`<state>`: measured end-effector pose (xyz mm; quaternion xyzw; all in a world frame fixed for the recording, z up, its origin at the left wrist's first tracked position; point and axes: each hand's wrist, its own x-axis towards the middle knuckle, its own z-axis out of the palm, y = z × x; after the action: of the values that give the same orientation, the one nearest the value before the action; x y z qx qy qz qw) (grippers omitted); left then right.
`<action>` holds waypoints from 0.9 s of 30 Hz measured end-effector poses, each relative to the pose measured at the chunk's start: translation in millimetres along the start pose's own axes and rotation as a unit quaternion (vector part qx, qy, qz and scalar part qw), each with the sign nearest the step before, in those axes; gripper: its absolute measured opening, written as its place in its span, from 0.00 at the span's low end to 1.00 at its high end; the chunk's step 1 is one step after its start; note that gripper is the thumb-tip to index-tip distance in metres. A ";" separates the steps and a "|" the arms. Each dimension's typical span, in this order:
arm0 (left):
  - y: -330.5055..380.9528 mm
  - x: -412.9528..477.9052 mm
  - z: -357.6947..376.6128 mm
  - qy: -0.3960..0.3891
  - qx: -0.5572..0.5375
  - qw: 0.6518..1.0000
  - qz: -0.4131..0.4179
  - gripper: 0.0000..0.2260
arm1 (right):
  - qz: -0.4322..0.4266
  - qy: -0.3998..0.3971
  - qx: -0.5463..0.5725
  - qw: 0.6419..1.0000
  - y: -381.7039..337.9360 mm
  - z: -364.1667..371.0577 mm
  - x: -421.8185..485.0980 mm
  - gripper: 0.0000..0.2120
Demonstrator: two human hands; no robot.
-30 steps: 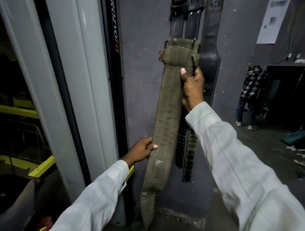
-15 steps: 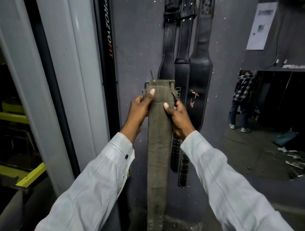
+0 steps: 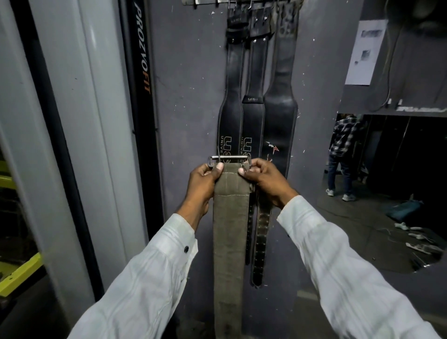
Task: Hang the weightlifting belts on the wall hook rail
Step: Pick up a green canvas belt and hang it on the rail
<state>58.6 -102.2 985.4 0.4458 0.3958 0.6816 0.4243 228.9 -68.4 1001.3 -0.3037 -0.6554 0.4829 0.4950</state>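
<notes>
Olive canvas under the left grip (image 3: 202,184): closed on the top left corner of the canvas belt (image 3: 231,229), thumb pressed on the front face, fingers curled behind.
Same canvas under the right grip (image 3: 264,180): closed on the top right corner, thumb on the front, just below the metal.
Metal buckle (image 3: 228,158): bar and frame level just above both thumbs, with a thin prong sticking up near the left end.
Place of the belt: upright in front of the wall (image 3: 188,96), hanging straight down between the sleeves (image 3: 145,278) and out past the bottom of the view; not yet on any hook.
Three black leather belts (image 3: 280,113): hung side by side, directly behind the buckle and a little to its right.
Wall hook rail (image 3: 205,2): at the very top of the view, well above the buckle; seemingly a bare hook left of the hung belts, partly cut off.
Step in hand: probably squaring the buckle end before the lift.
Next move: calls for raising both grips together, keeping the buckle level, and slipping its frame over a free hook.
Far right: person (image 3: 343,138) in a checked shirt, well apart.
</notes>
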 end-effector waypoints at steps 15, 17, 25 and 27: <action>-12.4 103.6 4.2 0.027 -0.078 0.991 0.105 0.08 | -0.043 0.195 -0.031 0.979 0.8 32.0 111.4 0.16; -7.5 130.1 -1.2 0.036 -0.087 0.988 0.120 0.10 | -0.061 0.165 -0.049 0.983 0.3 33.4 134.6 0.11; 36.3 231.1 3.9 0.001 -0.121 0.981 0.150 0.12 | -0.177 0.257 -0.141 0.939 -13.9 35.4 225.0 0.17; 53.7 255.9 8.6 -0.022 -0.140 0.979 0.148 0.13 | -0.220 0.254 -0.178 0.925 -25.3 32.8 244.8 0.18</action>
<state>-7.5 120.0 1106.8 0.4509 0.2165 0.7754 0.3855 120.3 126.4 1110.5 -0.3476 -0.6334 0.1442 0.6761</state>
